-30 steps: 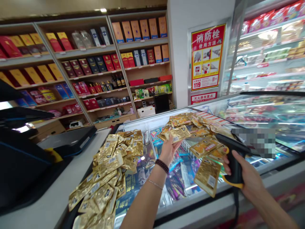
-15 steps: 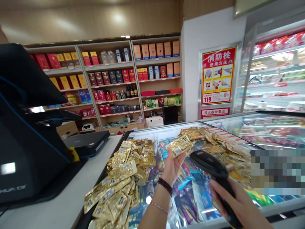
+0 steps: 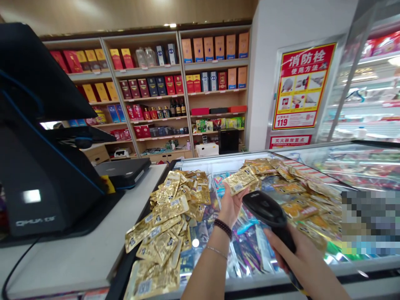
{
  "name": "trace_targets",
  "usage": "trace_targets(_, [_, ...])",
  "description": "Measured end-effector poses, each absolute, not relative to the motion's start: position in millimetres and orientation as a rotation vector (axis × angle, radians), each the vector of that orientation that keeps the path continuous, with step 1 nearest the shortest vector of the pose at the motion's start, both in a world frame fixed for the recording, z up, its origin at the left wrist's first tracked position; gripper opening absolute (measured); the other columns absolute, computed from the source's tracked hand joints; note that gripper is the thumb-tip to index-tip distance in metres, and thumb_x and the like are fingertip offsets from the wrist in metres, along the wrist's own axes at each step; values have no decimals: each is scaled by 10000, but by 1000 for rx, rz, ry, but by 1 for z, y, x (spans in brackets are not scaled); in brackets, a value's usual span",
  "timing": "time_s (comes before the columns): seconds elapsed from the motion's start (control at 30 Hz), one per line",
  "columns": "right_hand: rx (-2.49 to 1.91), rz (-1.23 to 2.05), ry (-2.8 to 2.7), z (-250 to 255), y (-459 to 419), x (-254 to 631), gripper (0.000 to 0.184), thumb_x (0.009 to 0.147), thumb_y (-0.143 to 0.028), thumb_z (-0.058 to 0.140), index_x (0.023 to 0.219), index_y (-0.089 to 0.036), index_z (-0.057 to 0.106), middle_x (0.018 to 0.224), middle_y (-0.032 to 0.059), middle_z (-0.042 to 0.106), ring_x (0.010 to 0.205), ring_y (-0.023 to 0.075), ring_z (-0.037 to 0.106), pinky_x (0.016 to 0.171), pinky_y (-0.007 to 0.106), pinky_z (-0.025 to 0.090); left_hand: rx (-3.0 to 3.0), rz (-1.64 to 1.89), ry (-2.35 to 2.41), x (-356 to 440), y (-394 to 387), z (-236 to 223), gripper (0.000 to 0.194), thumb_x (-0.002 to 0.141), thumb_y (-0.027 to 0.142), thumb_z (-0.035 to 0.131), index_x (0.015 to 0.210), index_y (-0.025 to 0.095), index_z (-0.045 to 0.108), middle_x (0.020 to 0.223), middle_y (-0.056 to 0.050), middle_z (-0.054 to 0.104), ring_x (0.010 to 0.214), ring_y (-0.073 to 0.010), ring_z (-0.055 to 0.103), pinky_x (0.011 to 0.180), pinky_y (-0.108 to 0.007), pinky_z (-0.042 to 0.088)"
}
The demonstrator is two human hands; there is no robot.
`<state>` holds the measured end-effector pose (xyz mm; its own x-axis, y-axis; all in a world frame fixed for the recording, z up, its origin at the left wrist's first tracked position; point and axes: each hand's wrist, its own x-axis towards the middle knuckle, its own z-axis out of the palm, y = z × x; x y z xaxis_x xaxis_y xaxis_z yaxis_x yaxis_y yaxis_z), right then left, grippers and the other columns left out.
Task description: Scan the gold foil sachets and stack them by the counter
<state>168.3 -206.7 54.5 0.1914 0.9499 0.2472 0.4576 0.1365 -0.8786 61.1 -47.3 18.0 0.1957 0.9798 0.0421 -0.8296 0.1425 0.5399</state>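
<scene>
A flat gold foil packet (image 3: 240,181) lies tilted in my left hand (image 3: 231,207), which grips it from below at its near edge. My right hand (image 3: 295,254) is wrapped round the handle of a black barcode scanner (image 3: 265,208). The scanner's head is close to the packet, just right of it and nearer to me, without plainly touching it. A heap of gold packets (image 3: 170,206) spreads over the glass left of my hands. Another pile of gold and orange packets (image 3: 301,200) lies to the right, behind the scanner.
Below the packets is a glass-topped freezer (image 3: 218,285) with colourful packs inside. A black point-of-sale terminal (image 3: 46,166) stands on the white counter (image 3: 71,258) at left. Shelves of boxes (image 3: 153,87) line the back wall, beside a red fire-hydrant notice (image 3: 304,87).
The view has shifted, so the shelves stand higher and the scene sits farther right. The scanner's head is slightly nearer the packet. Both hands keep their hold.
</scene>
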Motion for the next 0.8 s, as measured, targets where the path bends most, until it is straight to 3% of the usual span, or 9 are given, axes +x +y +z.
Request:
trace_targets(0.43, [-1518,618,-1469,49,-200,170,368,818,-611,483,742,-252,512,393,-55,498,374,181,502,474,298,386,520,1354,405,62,-45,16,608,958,587,334,1145,119,675,1130,-156,725,1061,-237,695,989,-374,538])
trace_targets(0.67, [-1512,606,-1435,48,-197,174,406,809,-640,484,645,-269,490,395,-39,503,381,183,501,479,312,402,514,1383,389,61,-46,17,522,964,547,395,1091,128,680,1054,-151,742,934,-219,730,921,-346,569])
trace_targets(0.8, [-1538,584,-1529,33,-185,191,516,792,-738,450,564,-276,487,391,-12,502,372,189,508,475,327,442,495,1436,467,52,-47,19,412,980,454,430,1060,128,668,954,-126,747,824,-197,739,813,-314,600])
